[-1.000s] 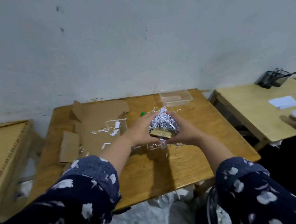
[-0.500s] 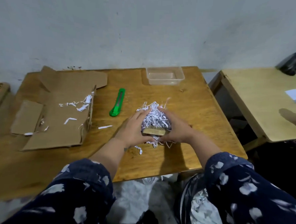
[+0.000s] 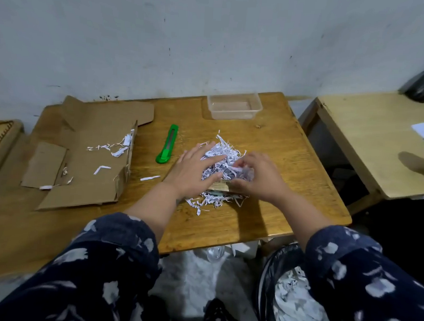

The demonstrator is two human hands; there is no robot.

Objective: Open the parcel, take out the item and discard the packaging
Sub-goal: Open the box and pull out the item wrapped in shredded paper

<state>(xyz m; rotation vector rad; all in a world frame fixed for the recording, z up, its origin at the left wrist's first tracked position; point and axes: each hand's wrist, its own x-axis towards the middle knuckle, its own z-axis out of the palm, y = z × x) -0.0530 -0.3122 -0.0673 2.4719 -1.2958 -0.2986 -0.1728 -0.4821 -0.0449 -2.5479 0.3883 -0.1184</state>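
Note:
A heap of white shredded paper (image 3: 227, 152) lies on the wooden table (image 3: 275, 144), covering a small flat item with a pale gold edge (image 3: 219, 186). My left hand (image 3: 193, 170) lies over the left side of the heap, fingers straight and spread. My right hand (image 3: 259, 176) sits on the right side, fingers curled into the shreds. The opened, flattened cardboard parcel (image 3: 88, 163) lies to the left with a few paper strips on it.
A green utility knife (image 3: 167, 144) lies between the cardboard and the heap. A clear plastic tub (image 3: 234, 108) stands at the table's far edge. A black-lined bin (image 3: 290, 294) holding shredded paper is below on the right. A second table (image 3: 377, 134) stands to the right.
The heap and item went from being held up in both hands to resting on the table. My left hand's fingers have spread flat over the shreds. The view tilted down.

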